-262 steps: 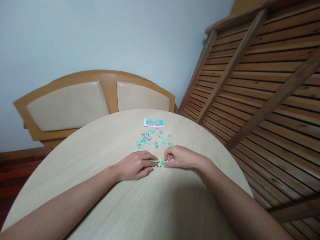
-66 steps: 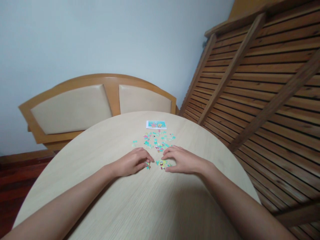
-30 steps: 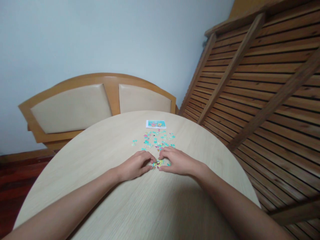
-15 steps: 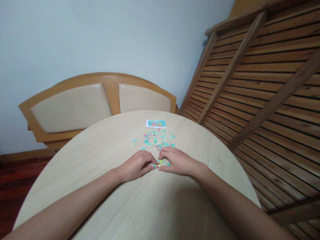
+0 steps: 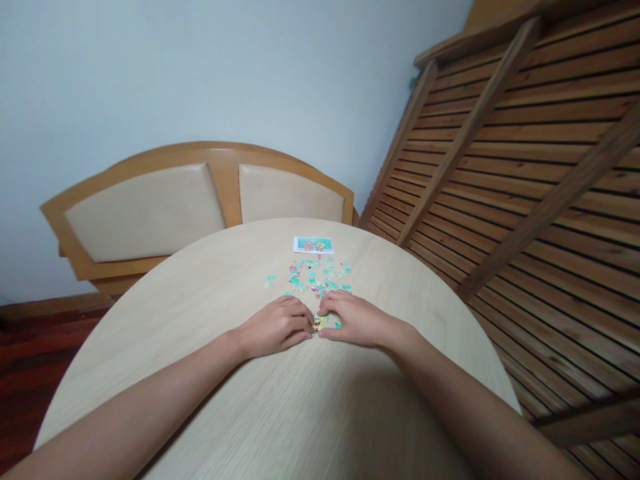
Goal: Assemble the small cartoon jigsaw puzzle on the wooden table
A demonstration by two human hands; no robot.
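Observation:
A small cluster of yellow, pink and teal jigsaw puzzle pieces [image 5: 319, 323] lies flat on the table between my two hands. My left hand [image 5: 281, 325] rests at the cluster's left side, its fingers curled together and touching the edge pieces. My right hand [image 5: 359, 320] comes in from the other side, with thumb and fingers bent around the cluster, the thumb at the near edge and the fingers at the far edge. The fingers hide part of the cluster. Just beyond the hands are many loose jigsaw puzzle pieces [image 5: 313, 273], mostly teal with some pink.
A picture card [image 5: 313, 245] with cartoon figures on teal lies behind the loose pieces. Everything sits on a round light wood table [image 5: 200, 293]. A padded wooden headboard [image 5: 150, 207] stands behind it against the wall, and a slatted wooden frame [image 5: 500, 167] leans at the right.
My left fingers have closed together and shifted slightly right over the cluster's edge. My right hand has barely moved. The view has tilted a little.

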